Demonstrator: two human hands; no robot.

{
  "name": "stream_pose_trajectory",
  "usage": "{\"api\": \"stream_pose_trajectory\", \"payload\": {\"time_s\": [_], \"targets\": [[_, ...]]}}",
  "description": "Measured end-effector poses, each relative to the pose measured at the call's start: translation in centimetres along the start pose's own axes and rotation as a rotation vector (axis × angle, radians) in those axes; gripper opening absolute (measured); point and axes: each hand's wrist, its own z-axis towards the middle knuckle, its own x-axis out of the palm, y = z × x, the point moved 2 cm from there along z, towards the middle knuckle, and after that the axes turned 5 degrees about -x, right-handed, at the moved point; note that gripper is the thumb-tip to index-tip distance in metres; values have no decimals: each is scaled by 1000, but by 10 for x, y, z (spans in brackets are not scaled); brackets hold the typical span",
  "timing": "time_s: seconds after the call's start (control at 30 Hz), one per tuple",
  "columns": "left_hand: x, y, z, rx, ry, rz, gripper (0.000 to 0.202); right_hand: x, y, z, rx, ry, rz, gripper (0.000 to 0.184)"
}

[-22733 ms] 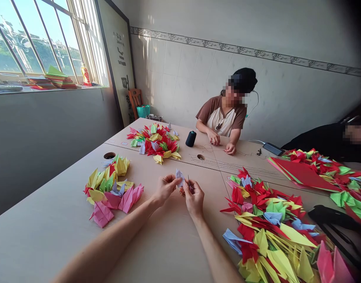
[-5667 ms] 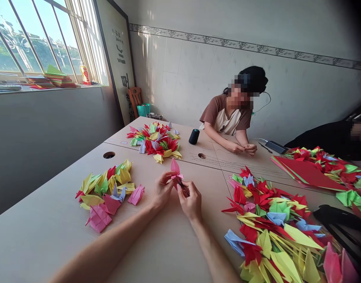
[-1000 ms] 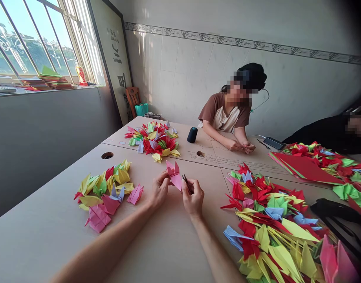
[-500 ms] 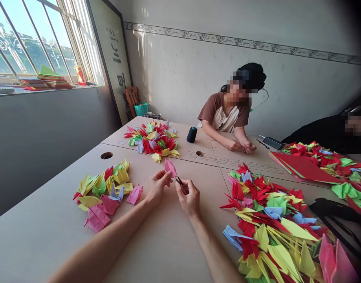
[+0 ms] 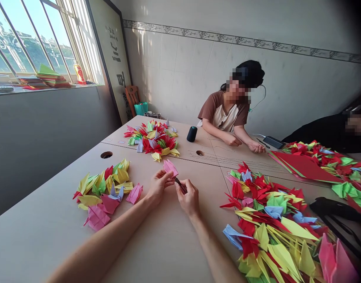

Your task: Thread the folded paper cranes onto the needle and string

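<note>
Over the middle of the table (image 5: pixel 168 243), the left hand (image 5: pixel 159 187) pinches a pink origami crane (image 5: pixel 170 168) btwn thumb & bent fingers, the paper angled up & away from the palm, clear of the tabletop. The right hand (image 5: pixel 188 198) is close beside it, thumb & forefinger pressed together on a dark slim tool (image 5: pixel 180 185), poss. tweezers or a needle (too small to tell). Its tip is at the crane's lower end; can't tell if it goes into the paper. Best hold for this fine work, prob.: grip short near the tip, wrists steady, crane firm but not crushed so the folds stay crisp. Just left of the hands lies a pile of yellow, pink & green paper cranes (image 5: pixel 103 192); to the right, a bigger heap of red, yellow & blue ones (image 5: pixel 265 224). Further up the table: a third heap (image 5: pixel 151 140), a black thread spool (image 5: pixel 192 134) & a round hole (image 5: pixel 106 155). Across the table sits a co-worker (image 5: pixel 224 114) in a brown & cream top, one hand (image 5: pixel 256 147) near a phone (image 5: pixel 273 142). Beyond the right heap lies a stack of red paper sheets (image 5: pixel 304 167).
</note>
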Motion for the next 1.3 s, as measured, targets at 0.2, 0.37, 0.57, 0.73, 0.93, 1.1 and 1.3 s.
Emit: {"api": "stream_pose_trajectory", "payload": {"time_s": [0.2, 0.37, 0.57, 0.73, 0.93, 1.1, 1.3], "targets": [[0, 0, 0, -1, -3, 27, 29, 1, -3, 0, 7, 3, 13, 17], [2, -1, -1, -1, -11, 25, 30, 3, -4, -1, 18, -3, 3, 18], [1, 0, -1, 16, -4, 13, 29, 3, -5, -1, 22, 7, 2, 17], [0, 1, 0, 22, -3, 21, 29, 2, -4, -1, 0, -6, -2, 20], [0, 1, 0, 35, 2, 51, 28, 1, -5, -1, 92, -85, 104, 22], [2, 0, -2, 45, 47, 73, 24, 0, -8, 0, 273, -227, 316, 30], [3, -1, -2, 35, 72, 2, 30, 1, -7, 1, 300, -234, 355, 31]]}}
